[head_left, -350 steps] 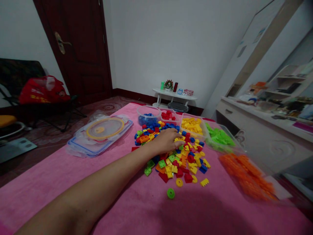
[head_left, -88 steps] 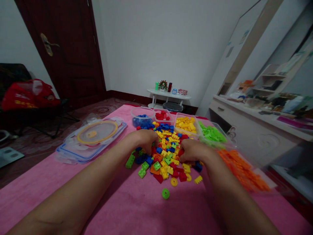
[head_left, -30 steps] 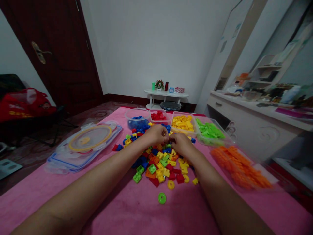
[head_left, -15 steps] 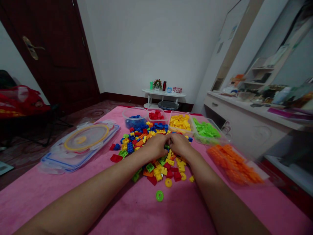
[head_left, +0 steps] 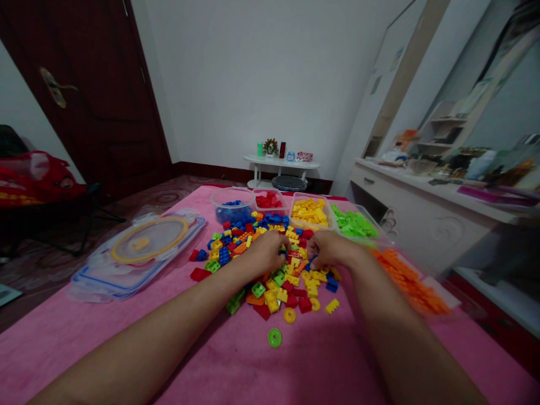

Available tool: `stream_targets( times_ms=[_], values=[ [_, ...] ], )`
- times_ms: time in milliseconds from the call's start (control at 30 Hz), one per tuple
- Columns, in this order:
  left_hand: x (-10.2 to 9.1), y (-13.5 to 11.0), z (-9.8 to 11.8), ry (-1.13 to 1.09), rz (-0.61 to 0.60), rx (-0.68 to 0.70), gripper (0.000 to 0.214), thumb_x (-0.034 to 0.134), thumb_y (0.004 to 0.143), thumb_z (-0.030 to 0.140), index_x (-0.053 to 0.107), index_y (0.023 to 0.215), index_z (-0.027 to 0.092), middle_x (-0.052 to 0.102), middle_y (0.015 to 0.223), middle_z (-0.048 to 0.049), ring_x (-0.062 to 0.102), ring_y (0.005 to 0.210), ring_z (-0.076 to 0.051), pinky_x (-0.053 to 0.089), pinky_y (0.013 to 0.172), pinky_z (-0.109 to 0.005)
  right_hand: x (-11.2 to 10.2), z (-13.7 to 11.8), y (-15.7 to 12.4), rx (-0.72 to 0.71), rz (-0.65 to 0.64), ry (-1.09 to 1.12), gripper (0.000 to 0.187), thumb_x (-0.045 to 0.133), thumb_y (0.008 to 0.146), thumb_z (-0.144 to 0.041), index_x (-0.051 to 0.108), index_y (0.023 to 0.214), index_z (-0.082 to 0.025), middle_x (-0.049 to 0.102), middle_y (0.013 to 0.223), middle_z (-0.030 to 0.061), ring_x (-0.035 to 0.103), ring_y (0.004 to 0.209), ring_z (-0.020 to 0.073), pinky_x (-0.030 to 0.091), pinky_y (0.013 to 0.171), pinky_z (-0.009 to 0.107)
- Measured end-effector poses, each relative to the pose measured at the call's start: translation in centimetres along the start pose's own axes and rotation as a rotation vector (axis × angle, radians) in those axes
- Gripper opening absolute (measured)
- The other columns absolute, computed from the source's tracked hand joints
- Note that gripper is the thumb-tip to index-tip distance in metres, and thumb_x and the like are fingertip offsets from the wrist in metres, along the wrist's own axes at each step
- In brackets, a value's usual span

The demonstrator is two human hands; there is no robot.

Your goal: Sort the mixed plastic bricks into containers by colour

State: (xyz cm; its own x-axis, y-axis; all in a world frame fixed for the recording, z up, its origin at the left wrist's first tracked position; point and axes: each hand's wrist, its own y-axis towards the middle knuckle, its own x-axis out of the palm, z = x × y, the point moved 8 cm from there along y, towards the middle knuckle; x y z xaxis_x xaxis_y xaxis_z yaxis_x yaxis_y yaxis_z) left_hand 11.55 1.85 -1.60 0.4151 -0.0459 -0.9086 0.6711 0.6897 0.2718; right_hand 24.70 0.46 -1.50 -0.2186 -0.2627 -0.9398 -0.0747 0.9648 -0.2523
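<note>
A mixed pile of plastic toy bricks (head_left: 272, 295) in red, yellow, blue, green and orange lies in the middle of the pink cloth (head_left: 228, 360). Over the pile, my left hand (head_left: 270, 251) has its fingers curled, and what they close on is mostly hidden. At the pile's right side my right hand (head_left: 331, 249) is closed, thumb and fingers pinching a blue brick (head_left: 313, 262). Between the two hands, red and yellow bricks show. In front of the pile are a yellow ring (head_left: 289, 315) and a green ring (head_left: 274, 337).
Behind the pile stand clear tubs of blue bricks (head_left: 233, 211), red bricks (head_left: 269, 199), yellow bricks (head_left: 310, 212) and green bricks (head_left: 353, 223). A tub of orange bricks (head_left: 411, 281) is beyond my right forearm. Stacked clear lids (head_left: 139, 253) lie at the left.
My hands were together over the pile and are now apart. The right hand has moved right, where the blue brick shows in it; the left has barely moved.
</note>
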Motion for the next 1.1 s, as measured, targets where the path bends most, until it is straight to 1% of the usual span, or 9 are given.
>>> stream_targets(
  times_ms=[200,333,400,500,667,800,867,933,1100],
  values=[
    [-0.2,-0.1,-0.2,-0.015,-0.008,-0.006,0.028,0.055,0.063,0.014,0.068,0.087,0.019,0.068,0.084,-0.0055,0.060,0.076,-0.019,0.045,0.066,-0.025,0.3,-0.4,-0.4,0.047,-0.019,0.078,0.015,0.064,0.057,-0.003,0.062,0.063,-0.017,0.063,0.055,-0.0013,0.059,0.049,0.0123,0.041,0.046,0.019],
    [-0.1,-0.1,0.1,0.003,-0.035,0.004,0.032,0.053,0.064,0.013,0.070,0.090,0.019,0.069,0.085,-0.0062,0.062,0.078,-0.020,0.046,0.069,-0.027,0.1,-1.2,-0.8,0.006,-0.045,0.102,0.014,0.060,0.060,-0.003,0.065,0.061,-0.017,0.065,0.057,0.0003,0.061,0.052,0.0130,0.042,0.046,0.018],
    [-0.1,-0.1,0.3,0.024,-0.051,0.007,0.034,0.052,0.066,0.012,0.071,0.093,0.019,0.070,0.089,-0.0076,0.063,0.083,-0.022,0.047,0.074,-0.029,0.4,-1.4,-0.8,0.040,-0.059,0.053,0.014,0.062,0.059,-0.004,0.066,0.060,-0.017,0.065,0.056,0.0013,0.061,0.052,0.0139,0.042,0.047,0.019],
    [-0.3,-0.1,0.4,0.048,-0.082,-0.013,0.037,0.052,0.068,0.010,0.072,0.097,0.019,0.071,0.092,-0.0092,0.064,0.086,-0.024,0.047,0.078,-0.031,0.2,-2.1,-0.8,0.096,0.003,-0.101,0.013,0.071,0.054,-0.007,0.067,0.062,-0.017,0.065,0.058,0.0033,0.063,0.056,0.0168,0.045,0.051,0.022],
    [-0.6,-0.1,0.8,0.107,-0.082,0.005,0.036,0.051,0.067,0.008,0.074,0.093,0.018,0.072,0.088,-0.0104,0.064,0.081,-0.023,0.048,0.074,-0.030,0.0,-4.0,-0.8,0.077,0.110,-0.354,0.019,0.075,0.052,-0.014,0.069,0.069,-0.016,0.070,0.077,0.0126,0.066,0.073,0.0259,0.048,0.061,0.030],
    [-1.0,0.0,0.5,0.110,-0.041,0.009,0.033,0.052,0.065,0.007,0.075,0.086,0.018,0.072,0.084,-0.0096,0.064,0.077,-0.022,0.048,0.071,-0.029,-0.2,-3.5,-1.0,0.066,0.083,-0.343,0.015,0.074,0.053,-0.016,0.070,0.068,-0.016,0.070,0.073,0.0109,0.065,0.069,0.0234,0.045,0.056,0.027],
    [-1.4,0.2,0.1,0.008,-0.011,-0.010,0.029,0.055,0.064,0.009,0.074,0.083,0.017,0.071,0.080,-0.0076,0.063,0.074,-0.020,0.048,0.069,-0.028,-0.8,-2.9,-1.1,0.047,0.069,-0.229,0.009,0.073,0.056,-0.018,0.070,0.065,-0.017,0.068,0.065,0.0065,0.063,0.061,0.0189,0.041,0.051,0.024],
    [-1.8,0.5,-0.3,-0.198,0.010,-0.062,0.023,0.058,0.064,0.011,0.073,0.081,0.015,0.069,0.073,-0.0049,0.061,0.067,-0.017,0.048,0.065,-0.026,-2.1,-2.5,-1.1,-0.002,0.127,-0.088,0.004,0.069,0.063,-0.019,0.071,0.065,-0.018,0.067,0.060,0.0035,0.060,0.057,0.0152,0.038,0.049,0.022],
    [-0.8,0.4,-1.5,-1.106,-0.014,-0.402,0.020,0.058,0.070,0.013,0.064,0.089,0.013,0.060,0.066,0.0004,0.058,0.057,-0.010,0.052,0.059,-0.023,-6.1,-3.4,-1.8,-0.178,0.512,0.255,0.018,0.063,0.073,-0.026,0.074,0.082,-0.015,0.068,0.066,0.0038,0.059,0.058,0.0137,0.039,0.051,0.022]
  ],
)
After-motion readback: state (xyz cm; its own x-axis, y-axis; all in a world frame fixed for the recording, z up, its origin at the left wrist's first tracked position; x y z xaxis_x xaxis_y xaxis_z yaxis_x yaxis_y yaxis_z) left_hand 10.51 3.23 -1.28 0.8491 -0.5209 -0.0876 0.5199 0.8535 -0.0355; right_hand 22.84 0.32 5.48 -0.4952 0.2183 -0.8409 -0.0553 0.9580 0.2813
